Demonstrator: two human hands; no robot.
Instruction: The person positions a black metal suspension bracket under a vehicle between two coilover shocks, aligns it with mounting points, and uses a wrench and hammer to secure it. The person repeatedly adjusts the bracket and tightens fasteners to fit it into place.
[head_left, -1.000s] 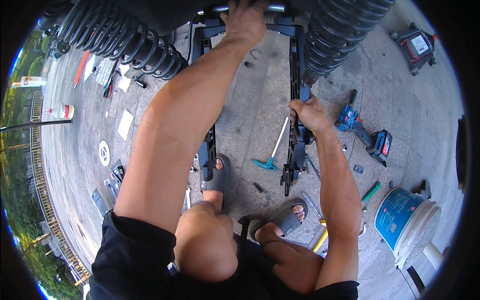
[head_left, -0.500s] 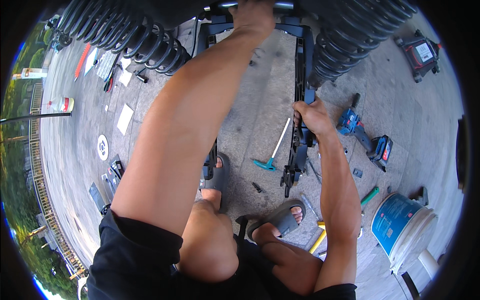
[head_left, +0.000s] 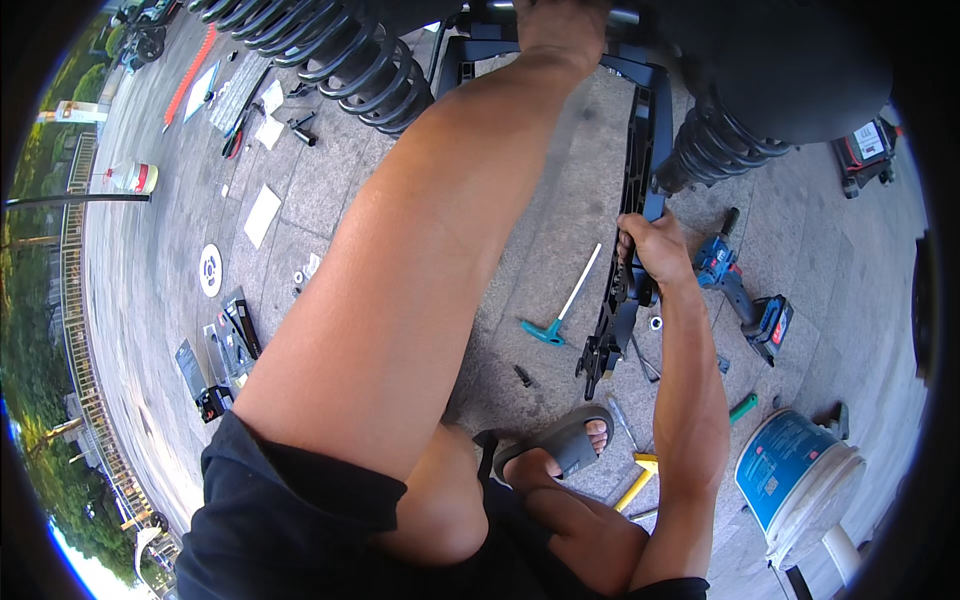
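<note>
Ahead of me is a dark metal frame with a blue-edged right rail (head_left: 640, 150) and a bright crossbar (head_left: 625, 17) at the upper edge. My left hand (head_left: 563, 28) reaches far forward onto the crossbar; its fingers are hidden, cut off by the upper edge. My right hand (head_left: 660, 248) is closed around the right rail, thumb on the inner side. Left of that rail a T-handle wrench (head_left: 549, 332) with a teal grip lies on the paving, with a small dark bolt (head_left: 522, 376) nearer me. My left arm covers most of the frame's left side.
Large black coil springs (head_left: 330, 62) (head_left: 722, 145) flank the frame. At right are a cordless impact wrench (head_left: 738, 290), a blue-and-white bucket (head_left: 785, 465), a yellow hammer (head_left: 640, 482) and a jack (head_left: 868, 150). Leftward lie a white disc (head_left: 209, 285), papers (head_left: 262, 217) and small parts.
The view has shifted: the frame, both hands and the T-handle wrench sit farther right in the picture. A dark rounded part now covers some of the right spring. The right hand keeps its hold.
</note>
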